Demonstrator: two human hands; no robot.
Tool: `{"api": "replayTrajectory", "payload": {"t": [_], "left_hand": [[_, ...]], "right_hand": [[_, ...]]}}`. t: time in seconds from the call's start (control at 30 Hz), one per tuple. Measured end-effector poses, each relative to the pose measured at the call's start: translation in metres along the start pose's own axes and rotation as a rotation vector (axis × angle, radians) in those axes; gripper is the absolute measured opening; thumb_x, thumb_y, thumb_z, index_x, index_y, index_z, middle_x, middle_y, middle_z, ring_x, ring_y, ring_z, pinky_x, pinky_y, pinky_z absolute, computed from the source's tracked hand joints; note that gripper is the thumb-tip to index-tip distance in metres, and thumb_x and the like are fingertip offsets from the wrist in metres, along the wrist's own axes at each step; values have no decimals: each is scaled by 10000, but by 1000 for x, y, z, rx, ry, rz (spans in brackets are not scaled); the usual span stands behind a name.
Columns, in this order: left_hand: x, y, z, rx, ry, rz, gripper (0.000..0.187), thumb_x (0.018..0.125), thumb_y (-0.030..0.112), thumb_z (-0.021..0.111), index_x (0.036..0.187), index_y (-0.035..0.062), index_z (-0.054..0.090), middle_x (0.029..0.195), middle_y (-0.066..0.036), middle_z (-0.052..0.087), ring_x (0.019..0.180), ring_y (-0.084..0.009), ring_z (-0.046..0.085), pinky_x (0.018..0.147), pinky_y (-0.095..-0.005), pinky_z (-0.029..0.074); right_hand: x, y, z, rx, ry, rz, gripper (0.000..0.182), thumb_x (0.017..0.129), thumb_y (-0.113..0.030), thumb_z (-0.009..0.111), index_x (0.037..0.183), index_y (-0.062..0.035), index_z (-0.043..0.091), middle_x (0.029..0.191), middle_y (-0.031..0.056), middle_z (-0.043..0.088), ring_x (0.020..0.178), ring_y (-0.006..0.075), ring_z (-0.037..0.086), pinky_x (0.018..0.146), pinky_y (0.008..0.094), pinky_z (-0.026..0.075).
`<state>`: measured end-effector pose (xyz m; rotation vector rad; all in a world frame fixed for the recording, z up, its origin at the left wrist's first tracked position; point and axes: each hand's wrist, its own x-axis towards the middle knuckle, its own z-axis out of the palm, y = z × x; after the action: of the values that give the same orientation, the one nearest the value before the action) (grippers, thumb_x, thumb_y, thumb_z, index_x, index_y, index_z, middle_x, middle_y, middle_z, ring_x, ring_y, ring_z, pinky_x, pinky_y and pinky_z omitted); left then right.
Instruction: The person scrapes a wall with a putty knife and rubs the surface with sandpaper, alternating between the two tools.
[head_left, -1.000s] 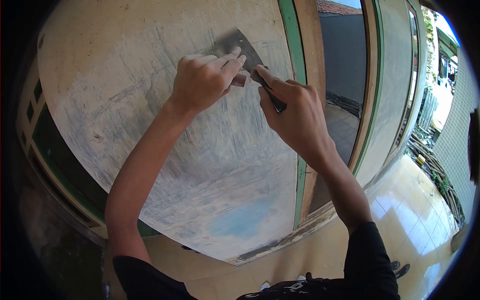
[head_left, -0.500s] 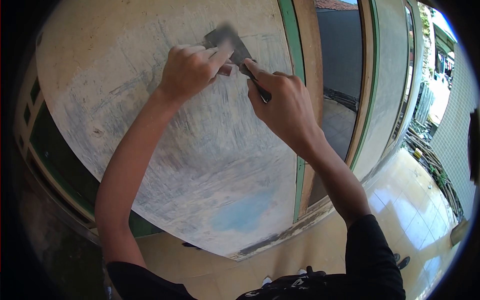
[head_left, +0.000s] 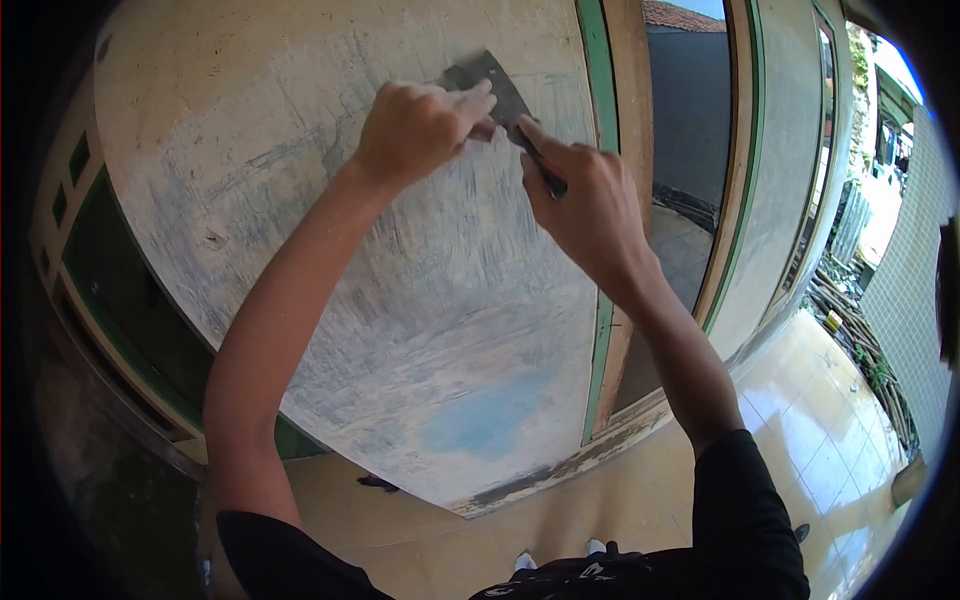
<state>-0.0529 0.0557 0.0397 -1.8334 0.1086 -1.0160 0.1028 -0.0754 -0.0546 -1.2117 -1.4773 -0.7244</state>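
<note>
While black fabric sleeves [head_left: 740, 490] frame the near edge, right hand [head_left: 590, 205] grips the dark handle of a flat metal scraper [head_left: 508, 98], fingers closed. Left hand [head_left: 412, 130] has fingertips at the blade, other fingers curled by a small reddish-brown piece [head_left: 485, 130]; grip on it unclear. Scraper sits at upper part of scuffed, streaky wall [head_left: 430, 280], pale blue patch [head_left: 485, 420] lower down. Beyond: green trim [head_left: 600, 80], smooth dark glass [head_left: 685, 110], glossy square tiles [head_left: 790, 400].

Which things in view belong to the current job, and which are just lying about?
In use:
- scraper, right hand
- reddish-brown piece, left hand
- scuffed wall

Lying about, apparently:
- sticks
- yellow item among them
- dark item on floor
</note>
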Motion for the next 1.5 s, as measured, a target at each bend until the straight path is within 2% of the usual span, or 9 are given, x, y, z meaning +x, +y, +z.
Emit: {"api": "replayTrajectory", "payload": {"t": [0.17,0.4,0.47,0.6,0.83,1.1,1.2,1.3,1.5], "left_hand": [[41,-48,-12,209,-63,-179,372,741,82,777,1106,148,744,829,19,762,675,-155,730,613,-284,582],[-4,8,-19,66,-246,-116,398,739,87,778,1131,138,734,817,-4,758,670,-187,725,596,-307,563],[4,-20,-9,-68,63,-12,272,823,164,757,1094,140,744,648,-52,695,534,-221,675,498,-329,525],[31,-64,-23,193,-3,-129,292,817,156,749,1107,124,732,664,-64,697,579,-237,695,536,-349,541],[7,-14,-45,162,-156,-136,318,813,178,755,1126,127,727,665,-103,695,629,-250,717,580,-373,561],[16,-54,-48,152,-17,-321,375,749,78,763,1098,216,764,795,-82,731,654,-250,705,606,-371,555],[-13,-28,-47,-22,-50,-181,306,769,166,798,1074,172,765,730,-64,734,606,-202,712,579,-329,561],[-37,-7,-42,-90,-74,-149,323,755,158,805,1075,188,767,774,-70,745,645,-206,722,593,-341,565],[10,-54,-38,-14,73,-396,290,761,178,793,1050,180,772,807,-91,742,667,-257,719,606,-367,563]], "right_hand": [[72,-7,-19,37,102,-55,338,893,-144,621,1208,-52,699,712,190,690,570,278,681,559,377,545],[-3,-10,-6,4,-28,-2,331,899,-130,614,1207,-44,698,671,164,682,548,271,666,553,383,535],[32,-9,-3,50,15,-19,332,896,-129,616,1205,-43,699,676,164,684,558,277,670,560,389,536],[89,-15,1,3,165,-118,357,887,-128,615,1226,-45,686,696,165,693,592,298,682,606,410,547],[42,-36,2,113,79,-79,403,885,-120,589,1277,-55,655,738,176,703,617,312,692,660,412,565],[79,-60,12,-31,177,-83,404,886,-108,587,1280,-46,650,728,182,703,592,266,696,569,393,555],[35,-65,13,74,-23,125,400,896,-130,604,1290,-84,655,727,181,699,588,259,680,599,390,554],[5,-54,27,-12,40,8,427,895,-138,615,1320,-93,636,726,173,699,563,269,667,583,386,547],[89,-35,30,139,177,-35,406,885,-180,652,1285,-114,665,727,158,706,603,263,682,631,383,545]]}}
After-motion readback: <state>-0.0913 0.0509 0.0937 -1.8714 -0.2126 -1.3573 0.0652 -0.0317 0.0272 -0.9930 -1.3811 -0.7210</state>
